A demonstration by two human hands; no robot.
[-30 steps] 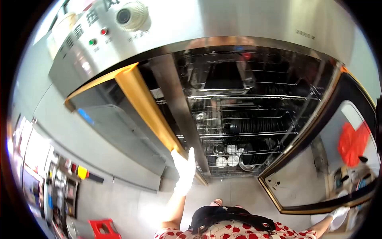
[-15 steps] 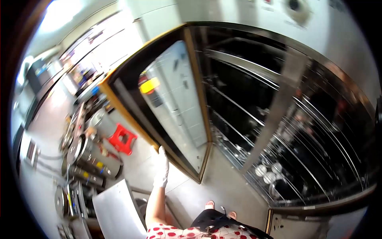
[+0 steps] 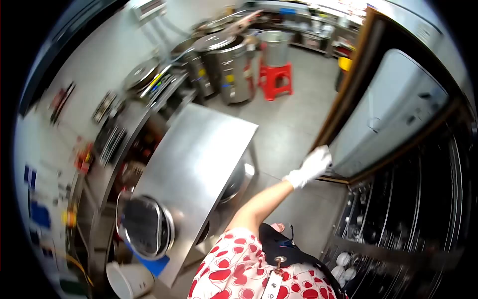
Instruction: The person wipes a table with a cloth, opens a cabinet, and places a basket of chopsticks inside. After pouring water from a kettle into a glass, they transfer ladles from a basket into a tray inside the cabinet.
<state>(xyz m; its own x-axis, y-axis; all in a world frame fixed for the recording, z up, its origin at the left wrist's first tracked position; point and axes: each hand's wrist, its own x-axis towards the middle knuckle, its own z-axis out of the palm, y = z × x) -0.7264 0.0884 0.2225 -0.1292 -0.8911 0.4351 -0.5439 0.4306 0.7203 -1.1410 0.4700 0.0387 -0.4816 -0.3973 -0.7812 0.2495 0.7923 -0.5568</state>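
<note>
My left hand (image 3: 314,164), in a white glove, is at the lower free edge of an open cabinet door (image 3: 332,122). Its fingers look curled round that edge, though blur softens them. The door has a dark, brown-edged frame and a shiny panel reflecting the room. On the right stands the open cabinet (image 3: 398,199), dark inside, with wire racks. White round dishes (image 3: 343,266) and glassware sit on its lower racks. My right hand is out of view.
A steel table (image 3: 199,149) stands to my left, carrying a black-topped round pot (image 3: 144,226). Beyond it are large steel pots (image 3: 230,74) and a red stool (image 3: 275,79) bearing a metal bucket (image 3: 275,47). A white bucket (image 3: 130,281) sits at lower left.
My view has swung left and down, bringing the steel table into full sight. My left hand stays at the door's edge, now seen closer to the middle right.
</note>
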